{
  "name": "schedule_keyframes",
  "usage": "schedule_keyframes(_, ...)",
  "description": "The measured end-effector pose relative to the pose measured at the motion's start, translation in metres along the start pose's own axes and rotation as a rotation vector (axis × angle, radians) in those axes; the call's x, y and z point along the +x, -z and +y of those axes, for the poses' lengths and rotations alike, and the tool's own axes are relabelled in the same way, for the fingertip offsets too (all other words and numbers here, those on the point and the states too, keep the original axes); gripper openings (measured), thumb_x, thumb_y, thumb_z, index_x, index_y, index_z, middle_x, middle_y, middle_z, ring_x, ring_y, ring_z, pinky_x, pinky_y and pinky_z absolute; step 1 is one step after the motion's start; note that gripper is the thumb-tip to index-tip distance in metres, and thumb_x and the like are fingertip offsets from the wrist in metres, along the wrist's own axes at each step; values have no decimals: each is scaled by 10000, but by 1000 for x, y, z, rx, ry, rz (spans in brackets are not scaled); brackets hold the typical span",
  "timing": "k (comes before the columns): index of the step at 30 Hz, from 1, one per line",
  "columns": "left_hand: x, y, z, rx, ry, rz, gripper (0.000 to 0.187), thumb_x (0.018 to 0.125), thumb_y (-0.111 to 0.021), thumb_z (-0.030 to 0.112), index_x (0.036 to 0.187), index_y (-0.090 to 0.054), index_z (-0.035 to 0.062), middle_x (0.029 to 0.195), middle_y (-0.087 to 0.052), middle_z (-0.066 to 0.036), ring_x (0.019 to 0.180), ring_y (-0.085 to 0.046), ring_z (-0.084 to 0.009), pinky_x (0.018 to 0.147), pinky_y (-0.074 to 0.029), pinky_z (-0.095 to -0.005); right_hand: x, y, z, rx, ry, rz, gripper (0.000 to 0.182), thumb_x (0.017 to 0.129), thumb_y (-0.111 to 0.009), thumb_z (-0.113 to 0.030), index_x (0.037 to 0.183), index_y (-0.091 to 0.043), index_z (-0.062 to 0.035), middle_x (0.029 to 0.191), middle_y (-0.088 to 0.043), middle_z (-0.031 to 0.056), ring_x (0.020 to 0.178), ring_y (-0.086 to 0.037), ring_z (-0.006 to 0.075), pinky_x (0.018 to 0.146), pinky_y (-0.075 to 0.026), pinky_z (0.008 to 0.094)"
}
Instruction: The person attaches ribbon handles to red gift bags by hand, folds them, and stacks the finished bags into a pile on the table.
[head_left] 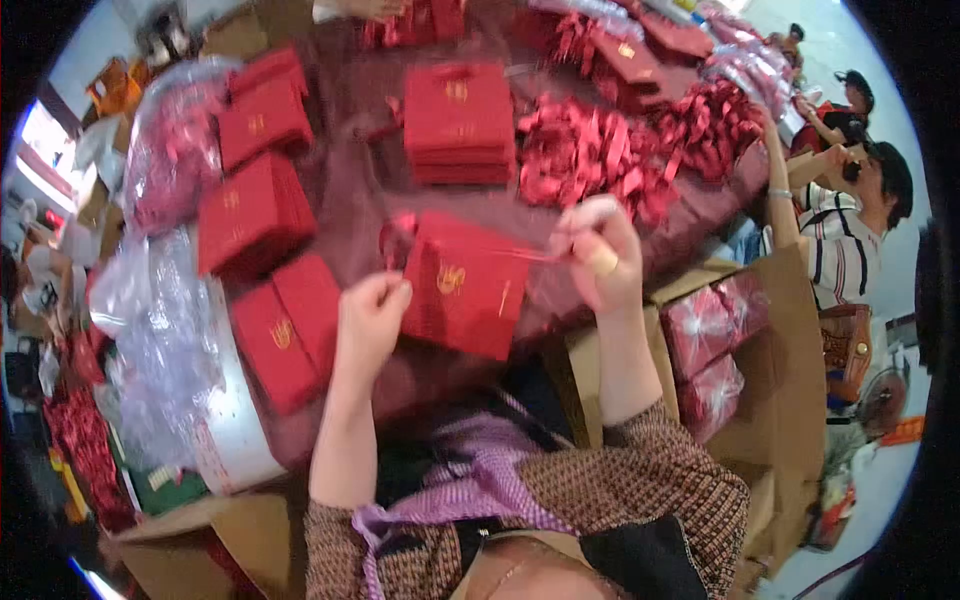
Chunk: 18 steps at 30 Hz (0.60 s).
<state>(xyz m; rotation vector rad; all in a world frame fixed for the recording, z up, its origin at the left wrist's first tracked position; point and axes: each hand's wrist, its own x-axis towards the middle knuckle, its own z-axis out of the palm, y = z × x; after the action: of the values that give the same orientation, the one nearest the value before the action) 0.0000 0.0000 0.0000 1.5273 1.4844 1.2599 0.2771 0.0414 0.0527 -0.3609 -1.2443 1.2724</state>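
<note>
In the head view, a red gift bag or box [465,285] with a gold emblem lies on the dark red cloth in front of me. My left hand [370,312] is closed in a pinch at its left edge; what sits between the fingers is hidden. My right hand [603,255], a ring on one finger, is raised to the right of the bag. Its fingers pinch a thin red ribbon [510,250] that runs taut, somewhat blurred, across the bag's top. A darker ribbon loop [397,238] shows at the bag's upper left corner.
Stacks of red boxes [458,120] stand ahead and more [257,215] line the left. A heap of red ribbons [590,155] lies at the right. Beside my right arm is a carton [790,370] with wrapped red packs [705,325]. Another person's arm [778,180] reaches in there.
</note>
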Motion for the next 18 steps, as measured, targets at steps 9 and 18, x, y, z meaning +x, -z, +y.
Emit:
schedule_keyframes(9,-8,-1,0,-219,204,-70,212,856,-610,81,993,-631,-79,751,-600,18,699,-512,-47,618,-424,-219,-26,-30,29,-327,-335,-84,126,852,-606,8,975,-597,-19,904,-604,4,803,-540,60,722,-432,195)
schedule_keyframes(18,-11,3,10,-472,299,-170,292,837,-571,-3,1120,-596,-70,862,-583,16,771,-520,-49,714,-432,-187,-35,-55,75,-858,-46,-230,151,774,-669,-49,911,-613,-76,872,-616,62,852,-566,251,804,-401,346)
